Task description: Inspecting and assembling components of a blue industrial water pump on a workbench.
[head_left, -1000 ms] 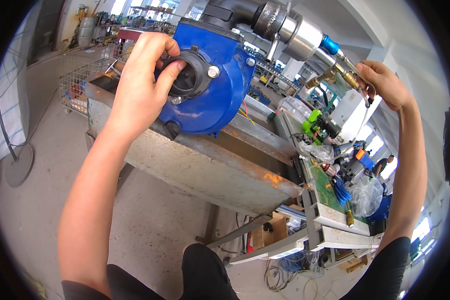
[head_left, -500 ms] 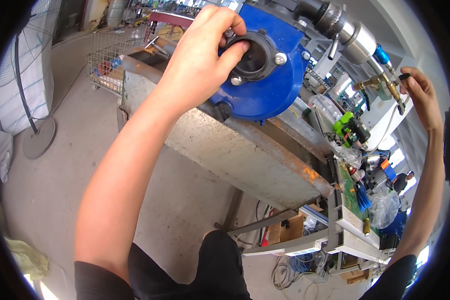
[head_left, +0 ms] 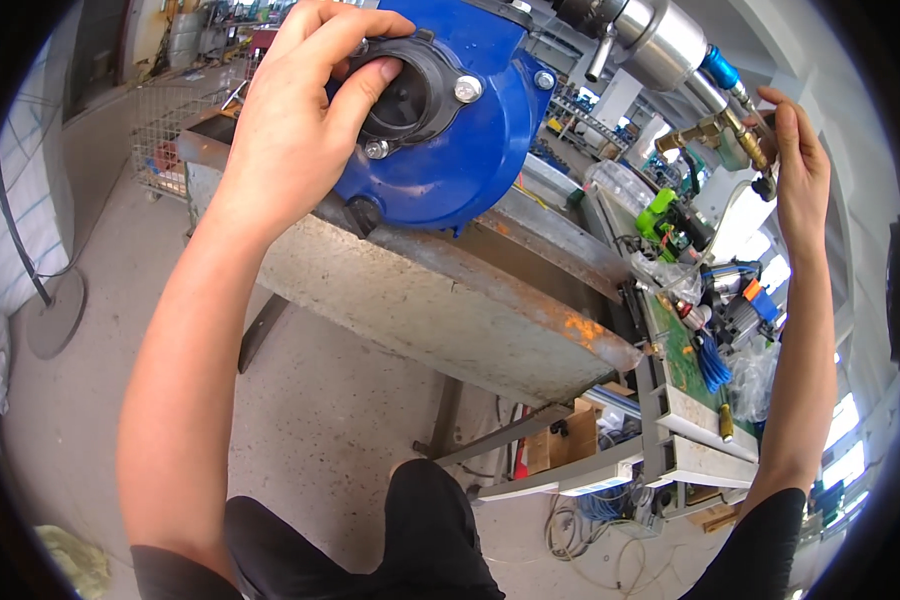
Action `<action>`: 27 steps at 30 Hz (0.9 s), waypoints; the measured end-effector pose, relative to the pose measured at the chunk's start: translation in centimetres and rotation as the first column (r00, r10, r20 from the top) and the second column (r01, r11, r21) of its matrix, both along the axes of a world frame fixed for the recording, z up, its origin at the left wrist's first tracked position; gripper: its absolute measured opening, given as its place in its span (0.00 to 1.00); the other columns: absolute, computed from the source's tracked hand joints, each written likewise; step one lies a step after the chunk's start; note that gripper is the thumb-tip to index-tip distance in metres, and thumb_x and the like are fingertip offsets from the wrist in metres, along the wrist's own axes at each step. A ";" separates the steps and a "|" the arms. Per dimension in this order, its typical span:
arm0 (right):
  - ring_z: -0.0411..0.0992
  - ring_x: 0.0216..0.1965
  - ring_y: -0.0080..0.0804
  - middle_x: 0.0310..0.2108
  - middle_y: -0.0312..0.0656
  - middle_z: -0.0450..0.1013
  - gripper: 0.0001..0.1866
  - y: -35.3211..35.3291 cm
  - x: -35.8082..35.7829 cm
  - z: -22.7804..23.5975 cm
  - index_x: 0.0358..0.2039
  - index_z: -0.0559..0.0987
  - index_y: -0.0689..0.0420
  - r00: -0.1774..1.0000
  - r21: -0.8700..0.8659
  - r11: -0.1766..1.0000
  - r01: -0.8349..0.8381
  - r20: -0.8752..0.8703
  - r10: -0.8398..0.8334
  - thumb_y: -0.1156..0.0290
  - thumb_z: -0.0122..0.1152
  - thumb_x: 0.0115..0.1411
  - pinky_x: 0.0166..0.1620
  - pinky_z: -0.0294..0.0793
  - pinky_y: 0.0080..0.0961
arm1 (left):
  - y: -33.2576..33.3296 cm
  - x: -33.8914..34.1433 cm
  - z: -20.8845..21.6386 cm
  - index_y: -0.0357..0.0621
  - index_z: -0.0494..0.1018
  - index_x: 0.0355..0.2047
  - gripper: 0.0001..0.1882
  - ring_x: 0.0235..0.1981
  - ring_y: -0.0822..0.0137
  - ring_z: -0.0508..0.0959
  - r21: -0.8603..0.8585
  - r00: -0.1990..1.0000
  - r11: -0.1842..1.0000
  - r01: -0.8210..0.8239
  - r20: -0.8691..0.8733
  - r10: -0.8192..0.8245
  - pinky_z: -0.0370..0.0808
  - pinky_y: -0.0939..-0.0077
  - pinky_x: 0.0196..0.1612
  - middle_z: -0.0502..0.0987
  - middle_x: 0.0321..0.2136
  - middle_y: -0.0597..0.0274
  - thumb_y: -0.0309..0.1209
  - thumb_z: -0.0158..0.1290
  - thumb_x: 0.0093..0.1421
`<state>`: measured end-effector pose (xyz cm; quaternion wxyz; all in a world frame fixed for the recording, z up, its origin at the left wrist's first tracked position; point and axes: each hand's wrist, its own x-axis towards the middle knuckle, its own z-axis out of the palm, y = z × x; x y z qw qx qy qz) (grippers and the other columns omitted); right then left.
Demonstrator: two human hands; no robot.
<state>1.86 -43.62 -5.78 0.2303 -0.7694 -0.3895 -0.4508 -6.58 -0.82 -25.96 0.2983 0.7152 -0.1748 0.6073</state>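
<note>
A blue pump-like housing (head_left: pixel 440 150) with a round black flange (head_left: pixel 432 95) sits on a rusty steel trough. My left hand (head_left: pixel 300 120) is closed on the flange's rim, the thumb inside its dark opening and the fingers over the top. Silver bolts (head_left: pixel 468 89) stand around the flange. At upper right, a silver metal cylinder (head_left: pixel 660 45) leads through a blue fitting (head_left: pixel 720 67) to a brass valve assembly (head_left: pixel 735 135) with a thin hose. My right hand (head_left: pixel 802 165) is closed at this assembly, around a small dark handle mostly hidden by the fingers.
The steel trough (head_left: pixel 410 300) runs across the middle. To the right, a green-topped bench (head_left: pixel 680 345) carries a bright green tool (head_left: pixel 660 215), plastic bags and blue coiled hose. A wire cage (head_left: pixel 160 140) and fan base (head_left: pixel 58 315) stand left. Cables (head_left: pixel 570 535) lie below.
The whole scene has shifted left and slightly up in view. My left hand stays on the flange rim. My right hand has come closer to the brass fittings, and its fingers have shifted.
</note>
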 end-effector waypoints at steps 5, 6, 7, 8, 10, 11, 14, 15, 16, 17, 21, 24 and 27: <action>0.71 0.38 0.16 0.40 0.32 0.76 0.25 1.1 2.3 0.1 0.65 0.81 0.52 0.982 0.033 0.997 0.072 0.173 -0.076 0.50 0.50 0.83 0.40 0.71 0.17 | 0.8 0.1 -0.3 0.47 0.82 0.55 0.16 0.49 0.64 0.78 -0.069 1.000 0.998 -0.003 -0.025 0.001 0.76 0.70 0.55 0.76 0.49 0.59 0.24 0.60 0.68; 0.72 0.39 0.18 0.41 0.33 0.76 0.25 1.2 2.8 0.5 0.65 0.81 0.53 0.973 0.058 0.994 0.098 0.205 -0.108 0.49 0.49 0.83 0.43 0.72 0.19 | 1.1 0.1 -0.3 0.46 0.83 0.55 0.15 0.48 0.64 0.79 -0.006 0.999 0.999 -0.035 0.037 0.035 0.76 0.70 0.54 0.76 0.48 0.59 0.26 0.61 0.68; 0.73 0.40 0.20 0.41 0.34 0.75 0.25 1.0 3.2 0.8 0.65 0.80 0.53 0.971 0.050 0.993 0.110 0.209 -0.118 0.49 0.48 0.83 0.45 0.74 0.21 | 1.2 0.1 -0.3 0.46 0.82 0.56 0.16 0.49 0.64 0.79 -0.015 1.000 1.000 -0.021 0.018 0.021 0.76 0.69 0.55 0.76 0.49 0.60 0.26 0.60 0.69; 0.73 0.41 0.22 0.41 0.35 0.74 0.25 1.0 3.6 1.0 0.66 0.79 0.53 0.971 0.057 0.992 0.110 0.208 -0.120 0.49 0.47 0.83 0.48 0.75 0.23 | 1.4 0.2 -0.3 0.47 0.81 0.57 0.16 0.49 0.65 0.79 -0.030 1.000 1.000 -0.008 0.002 0.008 0.77 0.69 0.56 0.77 0.49 0.60 0.26 0.60 0.69; 0.74 0.42 0.25 0.41 0.38 0.74 0.26 0.5 3.9 1.3 0.67 0.77 0.53 0.969 0.070 0.987 0.147 0.191 -0.158 0.49 0.47 0.83 0.52 0.76 0.26 | 1.6 0.3 -0.1 0.35 0.78 0.50 0.13 0.47 0.45 0.78 -0.088 0.960 0.956 0.279 -0.015 -0.281 0.76 0.57 0.54 0.75 0.46 0.44 0.21 0.60 0.66; 0.73 0.41 0.26 0.40 0.40 0.74 0.26 0.4 4.0 1.2 0.68 0.75 0.53 0.914 -0.050 0.982 0.181 0.376 -0.150 0.49 0.48 0.83 0.51 0.75 0.27 | 1.5 0.4 -0.2 0.36 0.78 0.55 0.15 0.49 0.46 0.79 -0.034 0.976 0.976 0.214 0.051 -0.212 0.77 0.60 0.56 0.75 0.47 0.44 0.22 0.59 0.68; 0.71 0.37 0.28 0.35 0.41 0.74 0.31 -0.1 3.6 0.8 0.69 0.72 0.54 0.847 -0.163 0.922 0.350 0.475 -0.238 0.47 0.62 0.76 0.47 0.75 0.27 | 1.8 0.0 -0.4 0.36 0.77 0.54 0.15 0.49 0.46 0.79 -0.019 0.976 0.977 0.213 0.055 -0.212 0.77 0.60 0.56 0.75 0.48 0.43 0.22 0.58 0.68; 0.71 0.35 0.28 0.34 0.41 0.75 0.34 -0.1 3.4 0.7 0.69 0.71 0.54 0.855 -0.224 0.891 0.395 0.444 -0.268 0.47 0.66 0.73 0.45 0.74 0.27 | 1.9 -0.3 -0.5 0.36 0.77 0.54 0.15 0.48 0.46 0.79 -0.010 0.974 0.975 0.220 0.051 -0.219 0.77 0.60 0.55 0.75 0.48 0.43 0.22 0.58 0.68; 0.70 0.34 0.27 0.33 0.41 0.75 0.34 0.0 3.4 0.6 0.68 0.71 0.54 0.860 -0.201 0.884 0.422 0.398 -0.320 0.47 0.68 0.72 0.43 0.74 0.25 | 2.1 -0.6 -0.5 0.36 0.77 0.55 0.16 0.48 0.47 0.79 -0.013 0.968 0.968 0.249 0.030 -0.249 0.77 0.61 0.55 0.75 0.48 0.43 0.23 0.59 0.68; 0.70 0.32 0.26 0.32 0.40 0.75 0.35 0.1 3.2 0.7 0.68 0.72 0.55 0.855 -0.231 0.881 0.413 0.430 -0.288 0.46 0.71 0.71 0.41 0.73 0.24 | 2.4 -0.9 -0.4 0.36 0.76 0.55 0.16 0.47 0.47 0.79 -0.034 0.956 0.956 0.291 -0.014 -0.292 0.77 0.61 0.55 0.75 0.48 0.43 0.23 0.59 0.68; 0.68 0.29 0.23 0.29 0.37 0.74 0.33 0.8 3.2 1.1 0.62 0.76 0.58 0.816 -0.223 0.826 0.518 0.418 -0.399 0.45 0.72 0.69 0.35 0.71 0.21 | 2.8 -1.9 0.0 0.35 0.75 0.55 0.18 0.47 0.47 0.80 -0.134 0.892 0.907 0.399 -0.170 -0.418 0.78 0.61 0.55 0.76 0.47 0.42 0.25 0.61 0.66; 0.67 0.29 0.20 0.27 0.34 0.74 0.30 0.9 3.2 1.5 0.53 0.81 0.60 0.812 -0.230 0.813 0.535 0.404 -0.421 0.44 0.72 0.69 0.34 0.68 0.22 | 2.2 -2.3 -0.2 0.34 0.74 0.54 0.18 0.50 0.44 0.80 -0.111 0.937 0.942 0.315 -0.121 -0.328 0.78 0.58 0.56 0.76 0.48 0.40 0.25 0.62 0.66; 0.67 0.30 0.20 0.27 0.33 0.74 0.29 0.7 3.4 1.9 0.49 0.83 0.61 0.824 -0.230 0.837 0.496 0.430 -0.370 0.44 0.72 0.69 0.35 0.68 0.22 | 1.5 -3.0 -0.6 0.33 0.74 0.53 0.17 0.52 0.42 0.80 -0.107 0.972 0.969 0.223 -0.049 -0.229 0.77 0.56 0.57 0.75 0.51 0.39 0.23 0.61 0.66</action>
